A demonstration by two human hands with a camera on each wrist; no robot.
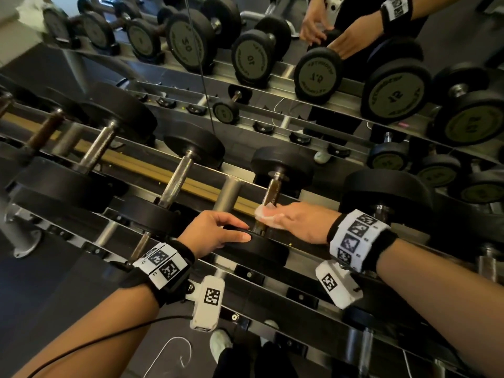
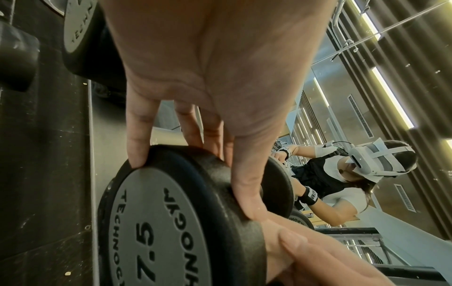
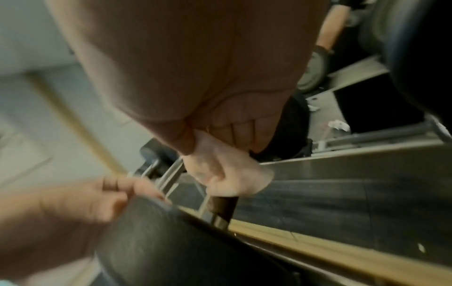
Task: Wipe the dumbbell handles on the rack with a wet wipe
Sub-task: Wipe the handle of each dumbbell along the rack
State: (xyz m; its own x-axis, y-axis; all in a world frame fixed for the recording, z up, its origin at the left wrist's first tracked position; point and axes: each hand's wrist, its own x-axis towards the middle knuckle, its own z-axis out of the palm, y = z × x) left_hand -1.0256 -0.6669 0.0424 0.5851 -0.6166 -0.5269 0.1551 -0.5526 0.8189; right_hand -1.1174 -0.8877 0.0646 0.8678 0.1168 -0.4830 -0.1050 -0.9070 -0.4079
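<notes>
A black dumbbell marked 7.5 lies on the top tier of the rack (image 1: 305, 257). My left hand (image 1: 218, 233) grips its near weight head (image 1: 261, 251), fingers and thumb curled over the rim (image 2: 186, 193). My right hand (image 1: 294, 222) holds a white wet wipe (image 1: 268, 215) wrapped round the brownish handle (image 1: 274, 190) of the same dumbbell. In the right wrist view the wipe (image 3: 227, 170) is bunched under the fingers, with the dark handle (image 3: 223, 205) showing below it. The far head (image 1: 281, 162) stays on the rail.
More dumbbells with steel handles (image 1: 177, 181) lie to the left, and a larger one (image 1: 387, 192) sits close on the right. A mirror behind the rack reflects the dumbbells and both hands (image 1: 338, 36). Lower rack tiers and my shoes (image 1: 221, 345) are below.
</notes>
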